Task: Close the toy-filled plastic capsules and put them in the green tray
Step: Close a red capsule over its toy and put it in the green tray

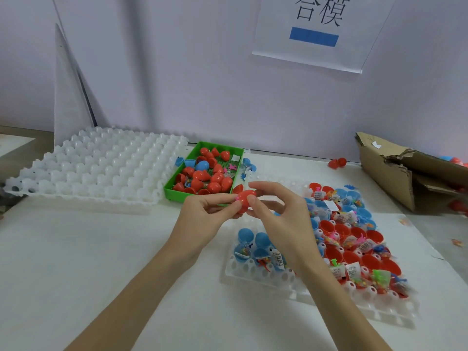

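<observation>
**Both hands pinch one red capsule above the worktop**

The left hand [205, 216] and the right hand [281, 219] meet in the middle of the view, and between them sits a red capsule [245, 200]. The left fingers [234, 204] press on its left side, thumb and forefinger closed on it; the right fingers [253, 200] pinch it from the right, with the other right fingers curled loosely above. A bit of pink shows at the capsule's left edge; whether the two halves are fully shut cannot be told.

Just beyond the hands lies the green tray [177, 178], holding many red capsules and halves and one blue one. To its left, a large white moulded tray [101, 163] rests on the worktop [88, 262]. Under and to the right of the right forearm, a second white holder [266, 274] carries open blue and red halves [354, 252] stuffed with small packets and toys. A torn cardboard box [395, 171] stands at the far right, and a paper sign [319, 31] hangs on the wall behind
</observation>
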